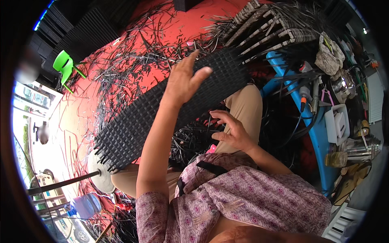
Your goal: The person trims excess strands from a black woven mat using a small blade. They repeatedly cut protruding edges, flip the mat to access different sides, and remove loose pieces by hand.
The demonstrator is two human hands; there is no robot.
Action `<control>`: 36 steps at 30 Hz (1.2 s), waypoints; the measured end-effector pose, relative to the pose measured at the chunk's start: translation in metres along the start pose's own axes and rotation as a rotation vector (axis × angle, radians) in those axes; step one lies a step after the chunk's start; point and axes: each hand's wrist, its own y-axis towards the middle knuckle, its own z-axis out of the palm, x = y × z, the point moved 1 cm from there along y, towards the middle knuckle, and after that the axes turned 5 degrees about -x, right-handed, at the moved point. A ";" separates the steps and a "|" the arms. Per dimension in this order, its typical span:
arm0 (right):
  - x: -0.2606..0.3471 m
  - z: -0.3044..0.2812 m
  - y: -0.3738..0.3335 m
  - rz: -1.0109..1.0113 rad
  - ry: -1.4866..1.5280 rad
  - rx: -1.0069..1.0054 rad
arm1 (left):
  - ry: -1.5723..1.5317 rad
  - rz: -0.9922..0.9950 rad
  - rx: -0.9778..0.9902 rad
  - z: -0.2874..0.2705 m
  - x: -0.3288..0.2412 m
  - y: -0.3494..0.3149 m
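Observation:
A long black woven plastic-rattan panel (131, 125) slants across my lap, from the lower left up to the right. Loose strip ends stick out along its lower-left end. My left hand (182, 83) is over the panel's upper half, fingers stretched out and thumb apart, gripping nothing; whether the palm touches the weave I cannot tell. Just below the panel's near edge, my right hand (235, 131) hovers by my knee in beige trousers (249, 107). Its fingers are slightly bent and spread, with nothing between them.
Cut black strips (152, 52) litter the red floor (182, 28). A partly woven grey piece (267, 28) stands at the far right. Along the right, a blue bench (316, 137) borders tools, a white tray (337, 123) and a glass jar (336, 159). A green chair (64, 65) stands far left.

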 end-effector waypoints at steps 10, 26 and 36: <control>-0.014 0.042 0.038 -0.217 -0.159 -0.039 | -0.254 -0.422 0.246 0.011 0.078 0.037; -0.043 0.096 0.100 -0.393 -0.455 -0.371 | -0.040 -0.180 0.421 -0.026 0.058 0.005; -0.054 0.104 0.098 -0.380 -0.720 -0.245 | -0.039 -0.110 0.408 -0.025 0.057 0.010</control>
